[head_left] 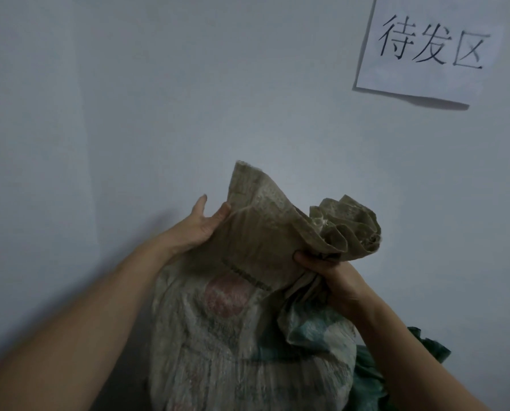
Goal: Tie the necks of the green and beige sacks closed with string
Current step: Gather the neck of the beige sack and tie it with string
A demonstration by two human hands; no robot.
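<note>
Beige woven sack stands full at bottom centre, close against the wall. Cloth is dirty, with a faded red round print on the near face and teal print lower right. Top of the sack is loose and stands up above the filled body. Right part of the mouth is bunched into a crumpled rosette of folds. Right hand is clamped around the sack just under that rosette, fingers curled tight over the gathered cloth, knuckles toward the camera. Left part of the mouth is ungathered, rising as a flat flap with a frayed top edge. Left hand holds this flap at its left edge: thumb pressed on the near face, one finger standing up free of the cloth, remaining fingers hidden behind it. Hands well apart, one at each side of the neck, both forearms bare. Green sack lies low at the right, just beside and partly behind the beige one, only a crumpled part visible. Wall pale grey-blue. Paper sign at upper right, white sheet printed with three black characters, lower edge lifting off the wall and casting a shadow.
</note>
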